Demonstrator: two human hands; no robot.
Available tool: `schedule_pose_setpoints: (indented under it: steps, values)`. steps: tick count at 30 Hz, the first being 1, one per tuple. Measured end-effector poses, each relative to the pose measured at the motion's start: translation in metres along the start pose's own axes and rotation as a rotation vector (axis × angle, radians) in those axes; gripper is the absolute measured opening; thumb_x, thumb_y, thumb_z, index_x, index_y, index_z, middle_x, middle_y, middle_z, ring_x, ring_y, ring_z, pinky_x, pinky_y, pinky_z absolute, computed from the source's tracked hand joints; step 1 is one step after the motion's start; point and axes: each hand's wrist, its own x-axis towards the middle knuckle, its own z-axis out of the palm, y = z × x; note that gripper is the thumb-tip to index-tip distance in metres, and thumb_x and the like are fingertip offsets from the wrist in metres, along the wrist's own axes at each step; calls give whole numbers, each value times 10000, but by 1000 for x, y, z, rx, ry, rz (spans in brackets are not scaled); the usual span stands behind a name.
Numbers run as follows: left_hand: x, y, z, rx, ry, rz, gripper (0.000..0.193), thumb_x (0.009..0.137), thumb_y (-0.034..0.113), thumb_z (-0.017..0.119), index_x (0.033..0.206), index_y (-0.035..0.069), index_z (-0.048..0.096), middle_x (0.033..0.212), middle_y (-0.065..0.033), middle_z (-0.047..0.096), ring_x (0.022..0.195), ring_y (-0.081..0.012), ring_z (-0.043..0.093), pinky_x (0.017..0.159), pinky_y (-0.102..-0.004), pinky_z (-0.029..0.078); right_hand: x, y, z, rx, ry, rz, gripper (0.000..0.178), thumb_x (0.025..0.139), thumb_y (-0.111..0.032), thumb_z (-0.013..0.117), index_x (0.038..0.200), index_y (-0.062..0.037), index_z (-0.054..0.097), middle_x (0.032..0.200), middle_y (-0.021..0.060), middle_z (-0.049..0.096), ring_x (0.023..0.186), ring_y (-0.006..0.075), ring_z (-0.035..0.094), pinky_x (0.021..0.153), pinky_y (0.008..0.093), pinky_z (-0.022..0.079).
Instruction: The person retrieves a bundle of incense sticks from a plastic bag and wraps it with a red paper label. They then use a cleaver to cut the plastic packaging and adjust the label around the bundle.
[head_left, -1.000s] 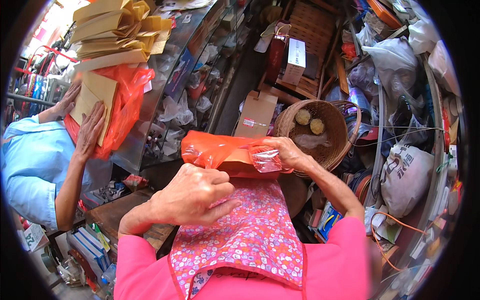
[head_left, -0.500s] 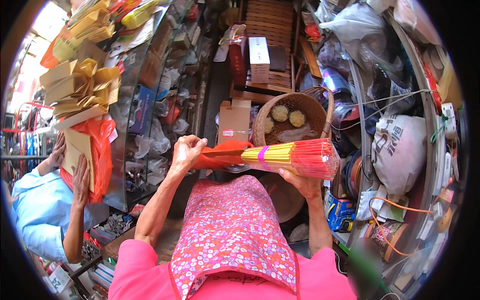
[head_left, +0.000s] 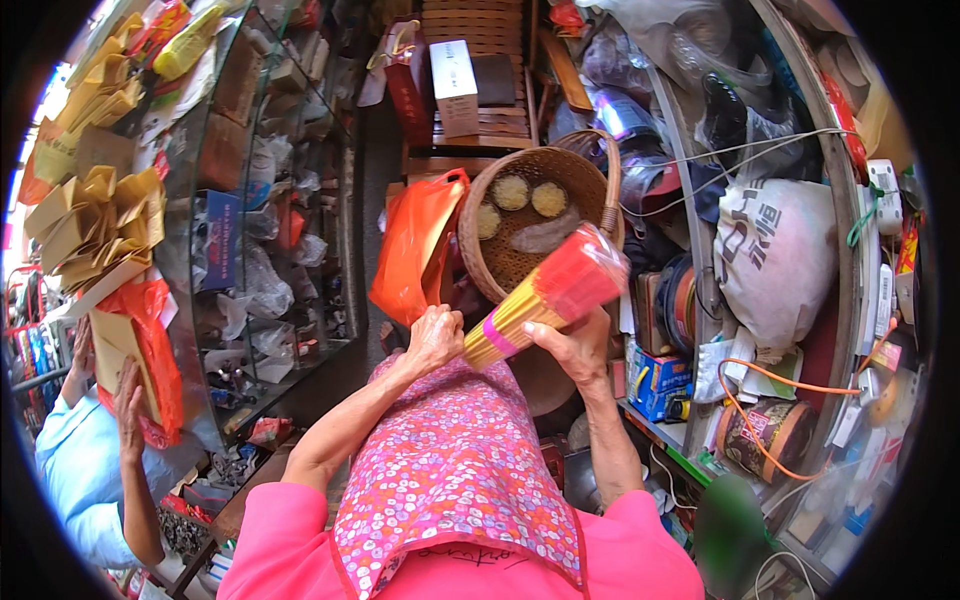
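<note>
Fig.: Right hand (head_left: pixel 572 345) closed under the incense bundle (head_left: pixel 545 297), gripping approx. mid-length, fingers wrapped on its underside. Left hand (head_left: pixel 432 338) clenched on the lower edge of the orange bag (head_left: pixel 415 245), just beside the bundle's yellow butt end. Bundle's long axis runs diagonally: yellow end low, toward the left hand; red end, in clear wrap, high and to the right, over the basket (head_left: pixel 510 265) rim. Bag hangs upright to the left of the bundle, touching or nearly so at the butt. Left hand is the nearer to the bag, right hand to the bundle's centre. Far left: another person holds a second orange bag (head_left: pixel 155 350).
</note>
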Motion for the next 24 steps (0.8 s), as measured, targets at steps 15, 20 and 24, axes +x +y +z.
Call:
schedule_pose_setpoints:
  steps: [15,20,24]
  values:
    - [31,-4,7,197,-201,-60,280,843,292,634,984,74,740,1032,-173,694,1020,-395,648,819,-521,537,43,-6,17,133,-29,9,439,803,-282,730,1122,4,635,871,51,685,635,84,611,488,206,457]
    - [1,-9,-77,-1282,-436,-317,613,993,570,455,1222,36,651,1259,-165,649,1148,-304,634,922,-438,523,75,-3,42,564,-240,77,387,951,-332,621,1140,6,627,869,54,693,581,79,580,481,212,420]
    - [-44,39,-140,-2049,-571,-82,754,975,597,462,1433,-1,439,1298,-226,603,1134,-388,626,972,-481,524,84,-28,88,826,-491,136,375,994,-323,579,1194,-9,624,1011,37,706,722,64,621,582,192,458]
